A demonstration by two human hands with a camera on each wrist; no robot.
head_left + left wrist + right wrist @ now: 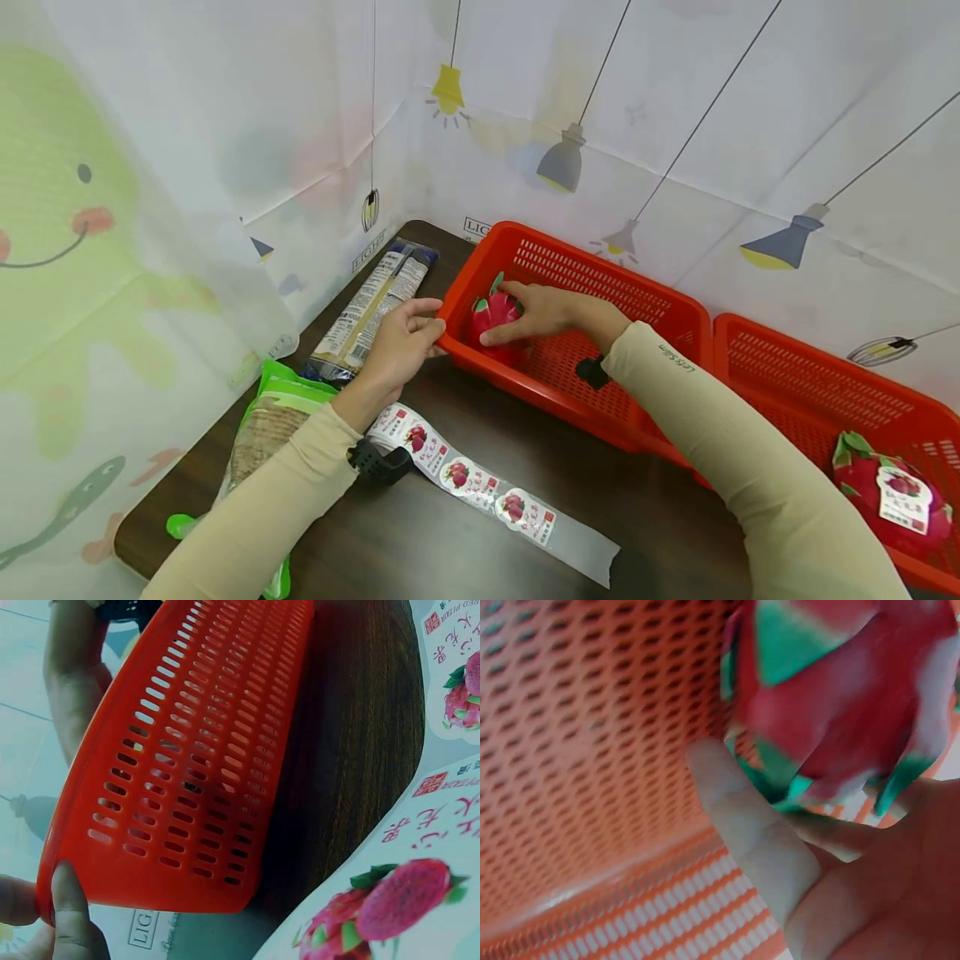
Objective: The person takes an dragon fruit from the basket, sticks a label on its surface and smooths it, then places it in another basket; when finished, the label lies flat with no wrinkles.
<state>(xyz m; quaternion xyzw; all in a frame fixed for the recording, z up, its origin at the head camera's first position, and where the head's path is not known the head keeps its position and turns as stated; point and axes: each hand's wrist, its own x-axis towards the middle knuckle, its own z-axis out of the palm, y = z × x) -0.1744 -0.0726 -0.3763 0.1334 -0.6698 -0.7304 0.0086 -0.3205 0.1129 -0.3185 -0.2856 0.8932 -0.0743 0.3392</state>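
Head view puts, at the far left, a green-edged bag [279,421] on the table [397,542], lower left of my left hand. Just left of that same hand lies a flat printed packet [371,312]. My left hand [401,346] pinches the red basket [600,287] at its near left corner, the rim caught between its digits, as the left wrist view also shows. I judge that a good brace: steady but light, enough to stop sliding without tipping anything. Nearer to me than this hand, and running off to its right, is a strip of stickers [468,482]; I'd take care not to drag it.

Just right of my left hand, inside the basket and close to its end wall, sits the dragon fruit [492,315]. My right hand [558,310] curls round it from the right, thumb and fingers on different sides; the right wrist view is blurred, so I cannot tell how firm the hold is. I'd bear on the round body, since the green tips look likely to bend, and move gently so the skin doesn't scrape the wall. I see no sticker on the part that shows; my fingers hide some.

Well right of my right hand, a second basket [810,371] holds another fruit [866,483], a label [905,497] on its upper side.
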